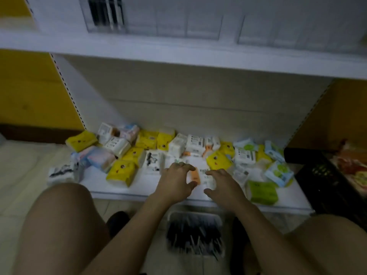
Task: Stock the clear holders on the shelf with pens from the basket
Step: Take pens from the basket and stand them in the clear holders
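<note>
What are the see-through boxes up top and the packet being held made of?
Clear holders: probably hard clear plastic, glossy; the dark pens show through the walls.
White-and-orange packet, gripped by the left hand and right hand: likely a soft printed plastic-film wrapper, judging by its pillowy shape; blur leaves it uncertain.

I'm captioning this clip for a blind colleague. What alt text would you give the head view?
The left hand and right hand grip a white and orange pack on the bottom shelf among scattered tissue packs. A white basket of dark pens sits on the floor between the person's knees; clear holders line the shelf above, one at the left holding dark pens.
</note>
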Available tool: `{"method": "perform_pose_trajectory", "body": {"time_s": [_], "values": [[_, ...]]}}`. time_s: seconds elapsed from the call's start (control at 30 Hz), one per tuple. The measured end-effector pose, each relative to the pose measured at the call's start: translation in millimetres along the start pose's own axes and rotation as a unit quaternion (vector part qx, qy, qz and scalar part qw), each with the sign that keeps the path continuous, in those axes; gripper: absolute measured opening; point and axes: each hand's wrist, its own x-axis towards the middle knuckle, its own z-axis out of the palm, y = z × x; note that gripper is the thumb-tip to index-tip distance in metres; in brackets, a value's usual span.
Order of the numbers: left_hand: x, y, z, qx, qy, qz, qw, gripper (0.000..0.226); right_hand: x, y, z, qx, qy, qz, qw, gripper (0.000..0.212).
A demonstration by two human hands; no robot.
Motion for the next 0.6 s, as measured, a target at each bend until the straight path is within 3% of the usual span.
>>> {"method": "perform_pose_trajectory", "body": {"time_s": [0.17,0.33,0.47,0.6], "values": [[-5,-21,72,-0.039,-0.108,-0.057,0.992,0.046,-4,49,55,0.027,-0.101,0.084,0.991,0.053],[-25,-47,128,-0.09,-0.201,-0.121,0.968,0.021,-20,85,108,0.094,-0.196,0.151,0.964,0.036],[-35,-64,168,-0.08,-0.273,-0.178,0.942,0.03,-26,105,135,0.106,-0.254,0.192,0.942,0.05],[-38,-76,204,-0.092,-0.33,-0.207,0.916,0.027,-22,122,154,0.101,-0.29,0.22,0.926,0.033]]}}
